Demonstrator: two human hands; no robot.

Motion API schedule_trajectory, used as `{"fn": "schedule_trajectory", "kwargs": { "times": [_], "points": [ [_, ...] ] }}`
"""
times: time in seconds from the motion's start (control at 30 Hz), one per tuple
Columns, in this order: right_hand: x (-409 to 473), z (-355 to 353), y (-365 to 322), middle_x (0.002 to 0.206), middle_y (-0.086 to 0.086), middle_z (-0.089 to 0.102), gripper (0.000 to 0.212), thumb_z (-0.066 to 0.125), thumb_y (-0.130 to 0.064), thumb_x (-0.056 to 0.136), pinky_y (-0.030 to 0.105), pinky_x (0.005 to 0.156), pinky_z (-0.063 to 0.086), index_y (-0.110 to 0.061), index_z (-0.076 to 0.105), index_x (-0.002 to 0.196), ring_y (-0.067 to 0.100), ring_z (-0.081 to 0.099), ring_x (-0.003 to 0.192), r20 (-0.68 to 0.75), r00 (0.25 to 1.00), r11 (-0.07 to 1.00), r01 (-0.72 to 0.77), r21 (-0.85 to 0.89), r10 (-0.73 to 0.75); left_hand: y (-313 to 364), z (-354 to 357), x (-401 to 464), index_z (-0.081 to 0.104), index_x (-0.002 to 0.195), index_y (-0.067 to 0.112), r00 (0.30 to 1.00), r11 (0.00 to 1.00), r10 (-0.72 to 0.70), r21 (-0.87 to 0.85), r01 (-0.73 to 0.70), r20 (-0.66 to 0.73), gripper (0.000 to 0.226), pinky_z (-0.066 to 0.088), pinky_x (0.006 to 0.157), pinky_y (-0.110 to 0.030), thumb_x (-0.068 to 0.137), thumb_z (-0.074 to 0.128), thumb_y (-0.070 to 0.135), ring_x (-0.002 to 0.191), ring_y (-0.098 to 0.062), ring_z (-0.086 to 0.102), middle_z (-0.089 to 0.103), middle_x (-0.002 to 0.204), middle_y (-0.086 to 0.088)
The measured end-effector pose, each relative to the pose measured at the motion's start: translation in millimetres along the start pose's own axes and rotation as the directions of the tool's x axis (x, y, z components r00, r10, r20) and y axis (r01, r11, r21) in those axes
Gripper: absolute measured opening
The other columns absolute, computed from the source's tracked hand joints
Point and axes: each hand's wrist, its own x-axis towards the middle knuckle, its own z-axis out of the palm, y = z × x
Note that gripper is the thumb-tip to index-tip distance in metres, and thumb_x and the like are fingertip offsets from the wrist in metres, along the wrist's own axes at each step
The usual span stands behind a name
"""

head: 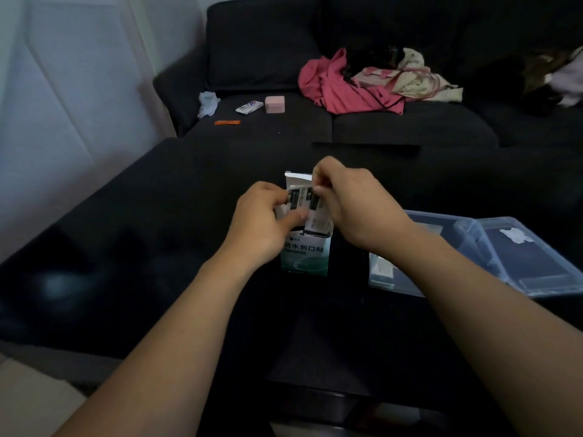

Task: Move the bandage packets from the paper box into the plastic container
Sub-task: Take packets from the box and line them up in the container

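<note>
White paper box (305, 253) stands upright on the dark tabletop (157, 216). Both hands, left (265, 222) and right (356, 212), pinch bandage packets (310, 205) at its mouth; best lifted straight up, then right to the plastic container (492, 247).

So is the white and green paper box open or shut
Open: the white and green paper box stands upright, top flap raised, bandage packets sticking out.

We can read only one line, on the front of the paper box (305, 257) standing near the middle of the dark tabletop (126, 247): the Chinese characters 水创口贴 in dark print (the character before them is half hidden by a hand). Print on the bandage packets (310, 206) is too blurred for us.
</note>
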Motion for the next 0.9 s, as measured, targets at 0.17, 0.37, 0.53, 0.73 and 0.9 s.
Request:
{"fn": "schedule_trajectory", "kwargs": {
  "times": [0.17,0.37,0.53,0.73,0.9],
  "points": [
    [-1,-2,3,0.084,0.002,0.067,0.008,0.061,-0.011,0.097,0.034,0.058,0.057,-0.017,0.057,0.095,0.01,0.065,0.061,-0.2,0.98,0.963,0.076,0.259,-0.024,4,1,4,0.073,0.108,0.011,0.992,0.997,0.073,0.019,-0.071,-0.103,0.025,0.046,0.089,-0.029,0.092,0.072,0.03,0.106,-0.019,0.051,0.046,0.108,0.004],
    [1,-8,6,0.092,0.003,0.072,0.029,0.075,0.002,0.084,0.024,0.062,0.06,-0.014,0.065,0.106,0.012,0.073,0.07,-0.181,0.975,0.841,-0.011,0.54,0.129,13,-2,1,0.064,0.11,0.01,0.956,0.972,0.221,0.122,-0.2,-0.193,0.022,0.032,0.084,-0.015,0.1,0.059,0.028,0.108,-0.014,0.039,0.046,0.115,0.002],
    [-6,-38,18,0.084,0.008,0.072,0.026,0.068,0.01,0.084,0.021,0.062,0.057,-0.008,0.066,0.102,0.014,0.07,0.073,0.002,0.976,0.41,-0.093,0.907,0.217,37,-5,-7,0.06,0.101,0.008,0.958,0.862,0.101,-0.457,-0.219,-0.269,0.011,0.054,0.067,-0.024,0.104,0.051,0.013,0.078,-0.009,0.067,0.068,0.083,0.004],
    [-23,-58,41,0.084,0.003,0.074,0.026,0.068,0.002,0.084,0.022,0.067,0.056,-0.01,0.067,0.107,0.015,0.07,0.08,0.127,0.976,0.401,-0.189,0.896,0.176,78,17,-30,0.056,0.126,0.01,0.892,0.53,-0.12,-0.732,0.429,0.436,0.027,0.054,0.042,-0.027,0.11,0.037,0.016,0.061,-0.025,0.073,0.07,0.07,-0.01],
    [-37,-65,53,0.092,0.006,0.076,0.029,0.068,0.002,0.087,0.027,0.073,0.062,-0.011,0.068,0.113,0.016,0.074,0.083,0.102,0.967,0.687,-0.237,0.687,0.232,85,39,-25,0.062,0.115,0.011,0.825,0.551,-0.13,-0.651,0.522,0.551,0.051,0.051,0.041,-0.026,0.106,0.034,0.052,0.06,-0.02,0.07,0.067,0.07,-0.011]
  ]
}}
